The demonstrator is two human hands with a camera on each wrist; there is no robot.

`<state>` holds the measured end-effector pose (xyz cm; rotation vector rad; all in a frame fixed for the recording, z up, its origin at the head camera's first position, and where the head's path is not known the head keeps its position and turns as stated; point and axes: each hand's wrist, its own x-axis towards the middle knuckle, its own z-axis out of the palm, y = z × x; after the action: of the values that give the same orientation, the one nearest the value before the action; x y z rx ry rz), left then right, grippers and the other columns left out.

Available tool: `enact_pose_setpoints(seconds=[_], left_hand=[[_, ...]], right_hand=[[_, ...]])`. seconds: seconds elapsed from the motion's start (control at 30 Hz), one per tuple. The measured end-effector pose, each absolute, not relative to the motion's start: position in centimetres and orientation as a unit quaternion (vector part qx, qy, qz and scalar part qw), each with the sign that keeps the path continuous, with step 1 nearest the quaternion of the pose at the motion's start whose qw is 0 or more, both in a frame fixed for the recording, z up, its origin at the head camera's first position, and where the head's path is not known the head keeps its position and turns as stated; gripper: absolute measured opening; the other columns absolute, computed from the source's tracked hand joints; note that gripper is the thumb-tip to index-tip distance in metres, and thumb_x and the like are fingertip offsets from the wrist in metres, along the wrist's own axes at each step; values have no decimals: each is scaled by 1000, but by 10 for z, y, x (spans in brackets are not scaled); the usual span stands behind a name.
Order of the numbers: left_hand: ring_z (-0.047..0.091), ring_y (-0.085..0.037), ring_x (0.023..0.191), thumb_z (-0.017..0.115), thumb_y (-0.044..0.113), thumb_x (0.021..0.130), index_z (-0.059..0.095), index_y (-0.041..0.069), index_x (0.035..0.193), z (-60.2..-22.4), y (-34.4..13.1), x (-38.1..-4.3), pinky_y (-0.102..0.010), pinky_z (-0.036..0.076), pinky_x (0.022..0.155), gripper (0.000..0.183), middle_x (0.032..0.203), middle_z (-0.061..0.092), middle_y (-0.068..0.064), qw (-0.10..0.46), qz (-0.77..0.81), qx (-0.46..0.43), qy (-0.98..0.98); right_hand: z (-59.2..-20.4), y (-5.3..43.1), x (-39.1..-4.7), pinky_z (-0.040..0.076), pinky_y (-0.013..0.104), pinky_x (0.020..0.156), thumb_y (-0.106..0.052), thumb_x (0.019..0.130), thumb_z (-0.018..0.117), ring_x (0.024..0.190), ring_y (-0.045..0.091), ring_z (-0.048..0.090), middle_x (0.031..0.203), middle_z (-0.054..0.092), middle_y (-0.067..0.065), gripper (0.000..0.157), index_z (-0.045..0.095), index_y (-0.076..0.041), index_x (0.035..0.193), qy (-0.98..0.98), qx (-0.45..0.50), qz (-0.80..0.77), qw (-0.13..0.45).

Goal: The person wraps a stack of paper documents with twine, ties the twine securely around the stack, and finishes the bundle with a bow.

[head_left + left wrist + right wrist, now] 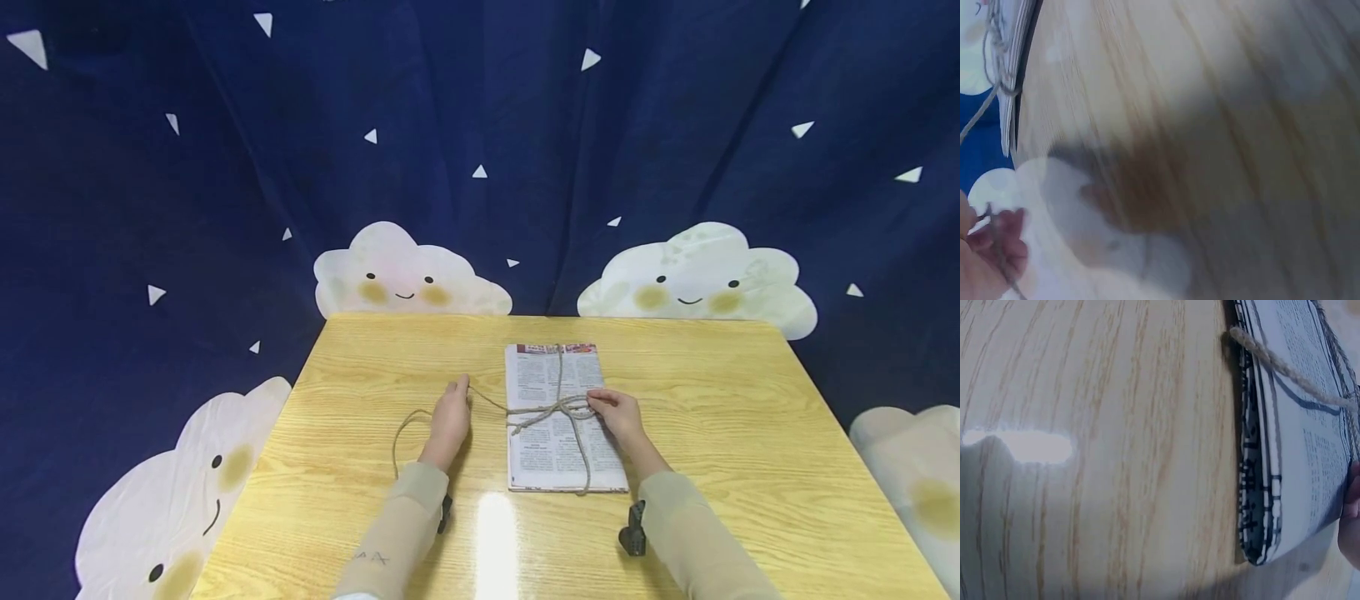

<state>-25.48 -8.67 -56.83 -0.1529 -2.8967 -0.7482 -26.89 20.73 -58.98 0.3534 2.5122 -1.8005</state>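
Note:
A folded stack of newspapers (536, 458) lies on the table, with brown twine (559, 407) crossing it lengthwise and crosswise. A knot with loops sits where the strands cross. My left hand (450, 421), left of the stack, grips a long tail of the twine, which runs from the knot to the fingers. In the left wrist view, that twine (997, 247) passes across the curled fingers. At the stack's right edge my right hand (618, 417) pinches a twine loop beside the knot. The right wrist view shows only part of this hand (1350, 534) at the paper's side.
The loose end of the twine (396, 446) curves down over the table left of my left forearm. The wooden table (735, 417) ends at the back against a dark blue curtain (480, 100) printed with clouds and white triangles.

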Motion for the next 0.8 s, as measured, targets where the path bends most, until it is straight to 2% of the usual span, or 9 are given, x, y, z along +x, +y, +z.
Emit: enact_pose_setpoints(seconds=[0.13,0.23,0.3,0.4,0.53,0.63,0.73,0.8], left_hand=[[61,-24,64,53,7,91,50,8,116,-567,-73,-262,-31,50,52,25,94,65,-12,128,-228,-80,-962],[64,-26,86,50,12,94,54,9,113,-566,-64,-268,-36,52,71,20,103,66,-10,158,-226,-149,-950],[63,-24,92,45,16,96,55,7,112,-567,-59,-269,-37,49,80,21,103,66,-9,161,-232,-208,-936],[62,-18,89,41,17,97,56,7,109,-572,-54,-266,-34,45,78,22,100,67,-5,143,-236,-287,-917],[59,-15,81,41,15,91,58,9,105,-578,-51,-256,-32,42,75,22,93,66,-1,81,-253,-315,-911],[57,-19,92,42,12,85,57,9,111,-580,-55,-250,-36,41,88,31,101,64,-2,26,-289,-290,-912],[49,-25,111,46,7,78,52,7,121,-577,-65,-250,-44,30,103,43,118,57,-8,18,-329,-255,-909],[42,-29,119,50,3,74,49,5,125,-570,-74,-253,-50,24,106,51,127,50,-12,25,-344,-218,-913]], right_hand=[[-591,208,-269,46,14,61,-8,87,60,73,3,57,96,67,15,26,62,8,107,807,113,-579,13],[-591,208,-269,46,13,62,-8,87,60,72,0,55,96,67,15,26,62,8,107,809,111,-577,10],[-592,208,-269,46,13,62,-8,87,60,72,0,56,97,66,16,26,62,8,107,807,112,-579,9],[-592,208,-269,46,13,62,-8,87,60,73,1,55,98,66,17,26,62,7,107,809,110,-577,9],[-592,208,-269,46,13,63,-9,87,60,75,3,55,99,66,16,25,63,6,107,814,110,-571,9],[-592,208,-269,46,14,63,-9,87,60,75,4,55,98,66,15,25,63,6,107,814,109,-571,13],[-593,209,-269,47,14,63,-9,88,60,74,4,56,96,66,14,26,62,7,107,812,107,-574,16],[-593,210,-268,47,14,63,-9,88,60,73,4,56,96,66,14,25,62,7,107,810,107,-576,15]])
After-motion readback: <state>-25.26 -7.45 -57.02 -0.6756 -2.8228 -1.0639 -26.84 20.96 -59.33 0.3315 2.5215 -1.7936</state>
